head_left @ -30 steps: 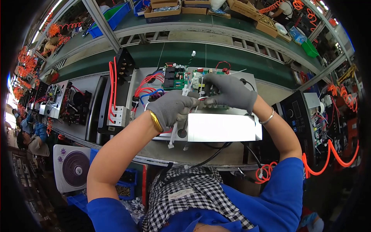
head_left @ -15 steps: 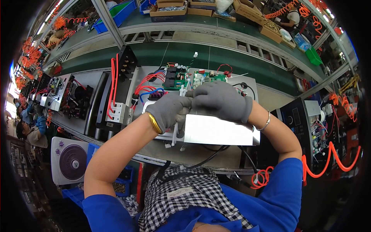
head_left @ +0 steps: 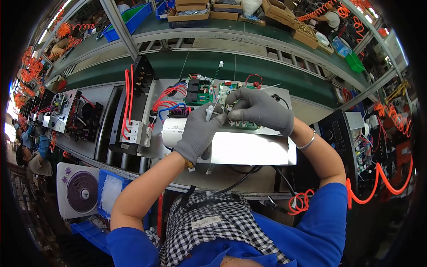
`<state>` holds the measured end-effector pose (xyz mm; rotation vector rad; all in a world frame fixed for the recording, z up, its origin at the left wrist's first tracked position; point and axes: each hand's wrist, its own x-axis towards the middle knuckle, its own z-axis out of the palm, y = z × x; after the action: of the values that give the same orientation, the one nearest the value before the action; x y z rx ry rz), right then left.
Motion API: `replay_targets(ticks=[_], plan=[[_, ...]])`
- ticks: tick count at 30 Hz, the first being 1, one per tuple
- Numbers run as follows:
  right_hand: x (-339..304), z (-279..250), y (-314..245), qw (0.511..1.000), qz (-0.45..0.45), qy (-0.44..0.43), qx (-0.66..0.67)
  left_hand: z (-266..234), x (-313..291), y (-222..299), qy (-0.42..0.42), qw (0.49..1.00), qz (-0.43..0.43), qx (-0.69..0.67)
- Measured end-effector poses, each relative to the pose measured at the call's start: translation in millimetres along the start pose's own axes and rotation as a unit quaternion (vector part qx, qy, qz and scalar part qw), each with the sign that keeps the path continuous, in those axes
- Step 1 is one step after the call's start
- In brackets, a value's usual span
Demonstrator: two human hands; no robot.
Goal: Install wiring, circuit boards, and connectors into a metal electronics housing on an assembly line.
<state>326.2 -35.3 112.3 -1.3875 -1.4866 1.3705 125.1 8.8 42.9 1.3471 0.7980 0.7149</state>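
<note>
My left hand (head_left: 199, 133), in a grey glove, closes around a thin white cable (head_left: 209, 112) whose upper part shows between thumb and fingers. My right hand (head_left: 263, 110), gloved alike, pinches something at the left hand's fingertips; the fingers hide it. Both hands meet above a metal chassis (head_left: 155, 94) carrying green circuit boards (head_left: 206, 91). A white cylinder (head_left: 172, 131) lies just left of my left hand. In front of the right hand is a bright, shiny metal panel (head_left: 253, 149). Red wires (head_left: 167, 94) run to the boards from the left.
A breaker block (head_left: 134, 133) with red wires stands on the chassis's left. Other part-built units (head_left: 62, 109) line the left. A black-cased unit (head_left: 336, 138) stands right, beside a coiled orange hose (head_left: 378, 187). A fan (head_left: 82, 189) sits lower left; boxes (head_left: 189, 18) fill the far shelf.
My left hand has turned and opened up the view of the white cylinder. The right hand's fingers have drawn back slightly into a pinch. The view has shifted a little.
</note>
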Motion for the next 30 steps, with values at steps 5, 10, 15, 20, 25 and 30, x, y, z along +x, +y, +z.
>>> replay_targets(ticks=[5,10,15,20,25,30], plan=[[9.7,2.3,7.1,0.995,0.01,-0.026,-0.092,0.4,0.3,0.1,0.004,0.999,0.03,0.03],[14.9,1.3,7.2,0.994,0.016,-0.032,-0.105,-0.9,0.8,-0.3,0.009,0.998,0.034,0.044],[18.6,2.8,7.6,0.992,0.042,-0.044,-0.107,-2.3,-0.8,-3.0,0.02,0.998,0.031,0.043],[18.5,2.7,10.7,0.994,0.013,-0.041,-0.098,-1.9,-2.3,-1.1,0.021,0.999,0.03,0.031],[23.4,2.6,16.6,0.997,0.009,-0.032,-0.075,-0.4,-3.2,-8.0,0.046,0.997,0.037,0.042],[19.4,13.9,9.1,0.996,-0.04,0.009,-0.075,-5.2,-2.6,-13.5,0.013,0.998,0.06,0.011]])
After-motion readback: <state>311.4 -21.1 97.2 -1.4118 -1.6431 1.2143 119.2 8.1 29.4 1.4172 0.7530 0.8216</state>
